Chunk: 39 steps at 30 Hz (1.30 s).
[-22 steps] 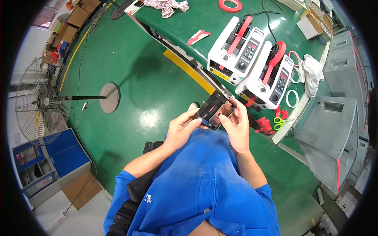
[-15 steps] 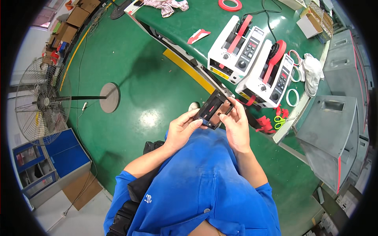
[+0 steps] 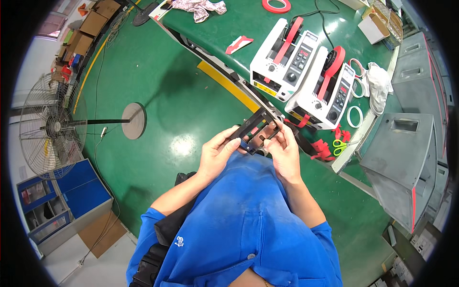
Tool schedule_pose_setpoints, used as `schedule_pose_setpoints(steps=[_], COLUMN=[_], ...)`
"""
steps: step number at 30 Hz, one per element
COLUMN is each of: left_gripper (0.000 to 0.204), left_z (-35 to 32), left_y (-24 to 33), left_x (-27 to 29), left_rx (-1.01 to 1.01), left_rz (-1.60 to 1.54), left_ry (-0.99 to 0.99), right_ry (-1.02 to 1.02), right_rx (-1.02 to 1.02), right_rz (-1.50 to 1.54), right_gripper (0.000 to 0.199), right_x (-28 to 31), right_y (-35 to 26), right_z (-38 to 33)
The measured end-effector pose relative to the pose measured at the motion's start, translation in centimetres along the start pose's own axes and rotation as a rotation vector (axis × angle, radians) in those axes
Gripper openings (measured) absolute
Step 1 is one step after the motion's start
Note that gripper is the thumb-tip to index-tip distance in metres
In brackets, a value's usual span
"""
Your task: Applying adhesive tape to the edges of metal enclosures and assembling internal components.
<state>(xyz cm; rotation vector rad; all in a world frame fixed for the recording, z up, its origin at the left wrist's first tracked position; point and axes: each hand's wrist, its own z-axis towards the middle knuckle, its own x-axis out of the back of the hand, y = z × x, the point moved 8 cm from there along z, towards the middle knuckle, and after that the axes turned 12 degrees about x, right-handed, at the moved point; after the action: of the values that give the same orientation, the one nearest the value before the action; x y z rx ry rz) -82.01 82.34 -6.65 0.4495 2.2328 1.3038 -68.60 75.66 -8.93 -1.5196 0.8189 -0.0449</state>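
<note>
Between my two hands is a small black rectangular frame (image 3: 248,127) with an opening through its middle, held tilted in front of my waist. My left hand (image 3: 219,152) is closed on its left side, thumb on the near corner. At the right side, my right hand (image 3: 285,151) grips the frame with thumb and fingers; the thumb lies over its inner edge. Just beyond the right hand, a strip of red tape hangs from the nearer white tape dispenser (image 3: 319,106). A second white tape dispenser (image 3: 282,64) stands beside it.
The green-topped table (image 3: 215,38) carries a red tape roll (image 3: 276,5), white tape rings (image 3: 355,116), a white cloth (image 3: 380,88), green scissors (image 3: 339,147) and red tape scraps (image 3: 322,150). Grey metal housings (image 3: 400,148) stand at right. A fan (image 3: 52,125) stands on the floor at left.
The black frame has turned in my hands, so its opening shows more widely. Both hands have shifted slightly and still hold it.
</note>
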Motion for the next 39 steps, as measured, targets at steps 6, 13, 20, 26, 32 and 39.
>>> schedule_pose_setpoints(steps=[6, 13, 20, 26, 32, 39], left_gripper=[0.024, 0.027, 0.022, 0.022, 0.022, 0.021], left_z=[-0.9, -4.7, -6.4, -7.3, -7.1, -6.8], left_y=[3.5, 5.7, 4.9, 4.7, 4.6, 4.3], left_x=[0.1, -3.8, -3.7, -4.0, -4.1, -4.7], left_rx=[-0.272, -0.901, -1.092, -1.152, -1.107, -1.075], left_rz=[0.412, 0.99, 1.034, 1.067, 1.014, 0.972], left_ry=[0.044, -0.295, -0.279, -0.324, -0.374, -0.423], right_ry=[0.028, -0.568, -0.803, -0.84, -1.013, -1.03], right_rx=[0.144, 0.298, 0.369, 0.395, 0.649, 0.703], right_rz=[0.023, -0.448, -0.687, -0.67, -0.849, -0.847], right_gripper=[0.026, 0.015, 0.014, 0.016, 0.025, 0.02], right_x=[2.1, -1.6, -4.3, -4.6, -5.3, -5.2], right_y=[-2.4, -7.0, -6.8, -7.1, -7.6, -7.3], right_z=[1.4, 1.4, -1.1, -1.5, -2.3, -2.6])
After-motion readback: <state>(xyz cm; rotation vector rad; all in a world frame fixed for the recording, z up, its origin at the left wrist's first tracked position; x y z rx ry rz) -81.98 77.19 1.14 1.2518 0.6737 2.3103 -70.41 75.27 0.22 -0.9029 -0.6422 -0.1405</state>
